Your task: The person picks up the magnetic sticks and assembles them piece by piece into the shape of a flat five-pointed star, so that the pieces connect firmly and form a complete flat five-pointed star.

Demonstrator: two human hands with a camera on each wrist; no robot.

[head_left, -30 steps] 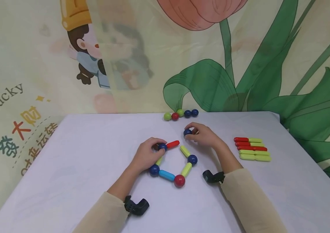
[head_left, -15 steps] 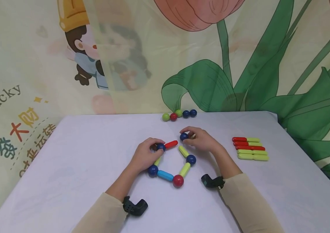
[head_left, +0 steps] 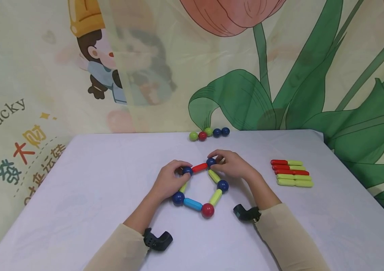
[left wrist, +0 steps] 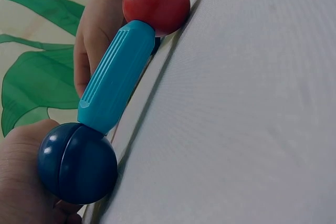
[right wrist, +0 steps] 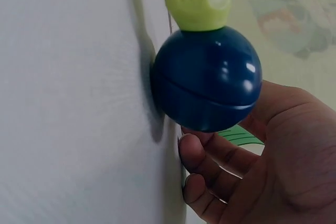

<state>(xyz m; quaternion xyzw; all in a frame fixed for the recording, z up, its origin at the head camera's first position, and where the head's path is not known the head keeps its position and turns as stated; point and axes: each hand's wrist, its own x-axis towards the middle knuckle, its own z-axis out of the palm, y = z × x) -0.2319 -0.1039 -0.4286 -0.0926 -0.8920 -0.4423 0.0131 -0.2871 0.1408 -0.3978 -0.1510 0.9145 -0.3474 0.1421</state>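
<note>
On the white table lies a ring of magnetic balls and rods. My left hand (head_left: 169, 180) pinches the dark blue ball (head_left: 187, 171) at its upper left. Between finger and thumb, my right hand (head_left: 234, 164) holds another dark blue ball (head_left: 211, 162), right at the ends of a red rod (head_left: 199, 168) and a lime rod (head_left: 214, 175). Lower down, a light blue rod (left wrist: 116, 77) joins a red ball (left wrist: 156, 3) to a dark blue ball (left wrist: 79, 163). At the ring's right side sits one more dark blue ball (right wrist: 207, 80). My left fingers partly cover a lime rod (head_left: 183, 188).
Several loose balls, lime (head_left: 193, 136), red (head_left: 202, 136) and dark blue (head_left: 225, 131), line the table's back edge. To the right lies a stack of red and lime rods (head_left: 293, 177). Behind the table hangs a printed cloth (head_left: 158, 67).
My right hand has brought its dark blue ball toward me and slightly left, up to the red and lime rod ends. My left hand keeps its grip on the upper-left ball.
</note>
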